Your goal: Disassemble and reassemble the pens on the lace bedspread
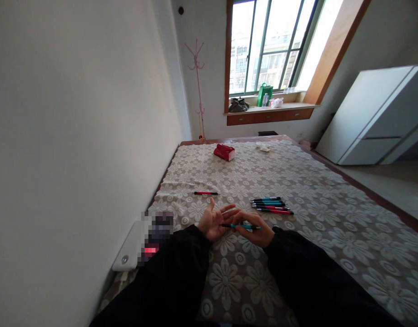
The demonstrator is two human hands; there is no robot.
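- Near the front edge of the flower-patterned cloth, the right hand pinches a teal pen, held level just above the cloth.
- Left hand lies open, palm up, fingers spread, at the pen's tip.
- Pen row sits just beyond the hands; a lone red pen lies toward the left edge.

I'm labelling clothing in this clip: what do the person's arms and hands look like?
Both arms wear long black sleeves, loose and plain, with no visible markings. The left hand and right hand are bare: no gloves, rings or watch can be seen.
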